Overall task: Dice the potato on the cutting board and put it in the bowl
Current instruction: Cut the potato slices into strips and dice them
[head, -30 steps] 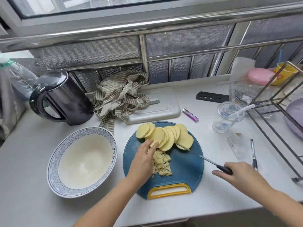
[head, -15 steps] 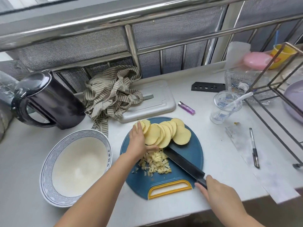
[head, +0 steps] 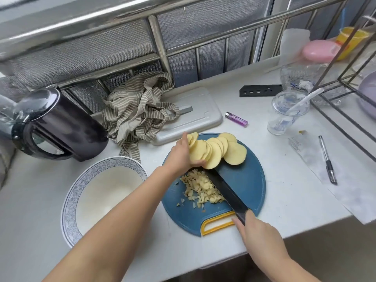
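A row of overlapping potato slices [head: 217, 151] lies at the far side of the round blue cutting board [head: 248, 180]. My left hand [head: 181, 155] grips the left end of the slices, thumb under them. A heap of diced potato [head: 203, 188] sits in the board's middle. My right hand [head: 258, 237] holds the handle of a dark knife [head: 225, 190], whose blade lies along the right side of the dice, tip under the slices. The white bowl [head: 71, 200] with a blue patterned rim stands left of the board, with nothing in it.
A black kettle [head: 55, 127] and a striped cloth [head: 138, 115] sit behind the bowl. A white board [head: 199, 112], a purple lighter [head: 237, 119], a plastic cup [head: 284, 115], a pen [head: 327, 159] and a wire rack [head: 345, 78] crowd the far and right side. The counter edge runs close in front.
My left hand moved from the dice up to the potato slices and took hold of them. My right hand swung the knife in from the right until its blade lay beside the dice.
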